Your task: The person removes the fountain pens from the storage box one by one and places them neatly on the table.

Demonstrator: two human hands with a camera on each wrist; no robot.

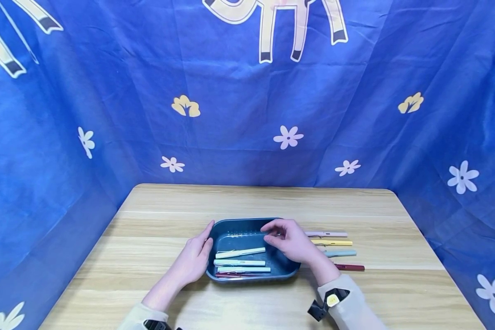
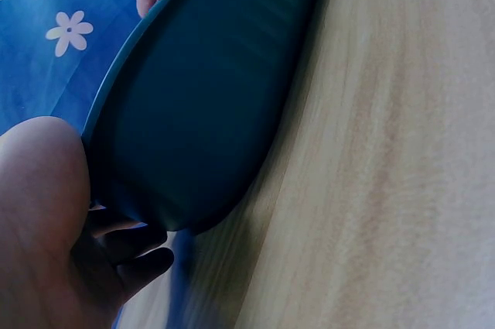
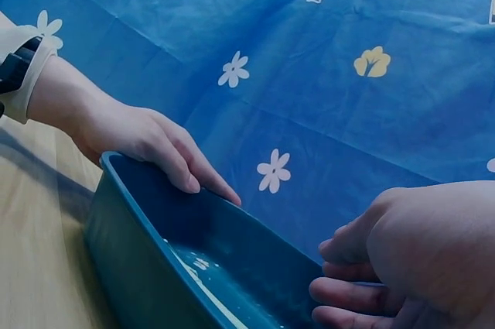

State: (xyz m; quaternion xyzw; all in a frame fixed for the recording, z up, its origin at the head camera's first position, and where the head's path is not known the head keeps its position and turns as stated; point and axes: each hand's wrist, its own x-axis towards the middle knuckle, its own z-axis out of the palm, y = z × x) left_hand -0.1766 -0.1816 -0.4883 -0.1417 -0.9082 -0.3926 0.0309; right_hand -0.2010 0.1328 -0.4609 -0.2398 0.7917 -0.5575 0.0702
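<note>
A dark teal plastic storage box stands on the table, with several pens lying in its near left part. Among them are a pale cream pen, a pale mint pen and a partly covered dark red pen. My left hand grips the box's left end, thumb at the rim and fingers along the outer wall. Over the right end hovers my right hand, its fingers loosely bent and nothing visible between them. In the right wrist view, the right hand is beside the box rim.
To the right of the box lie a lilac pen, a yellow pen, a light blue pen and a dark red pen, their left ends partly hidden by the right arm. Blue patterned cloth surrounds the wooden table.
</note>
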